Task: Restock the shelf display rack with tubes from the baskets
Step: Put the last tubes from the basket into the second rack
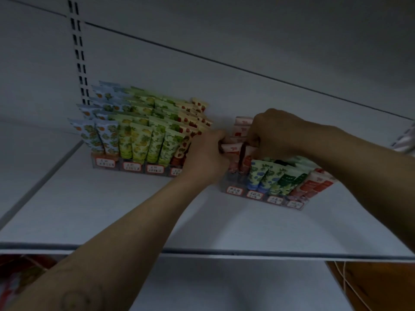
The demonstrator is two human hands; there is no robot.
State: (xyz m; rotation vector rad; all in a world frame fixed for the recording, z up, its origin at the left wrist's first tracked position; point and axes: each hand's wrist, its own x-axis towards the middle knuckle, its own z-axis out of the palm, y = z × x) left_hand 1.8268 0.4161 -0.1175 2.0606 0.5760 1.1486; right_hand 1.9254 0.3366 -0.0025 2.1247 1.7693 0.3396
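Tubes [139, 140] fill the left display rack [134, 168] in upright rows, faces forward so each column matches its price label. Just right of it, the left hand [206, 158] curls its fingers round a pink tube [229, 148], held crosswise over the leftmost column of the right rack [276, 198], likely for insertion there. The right hand [276, 133], fingers curled, appears to pinch the tube's other end and steady it.

Fruit-print tubes [139, 140] (blue, green, red), white shelf [112, 209]
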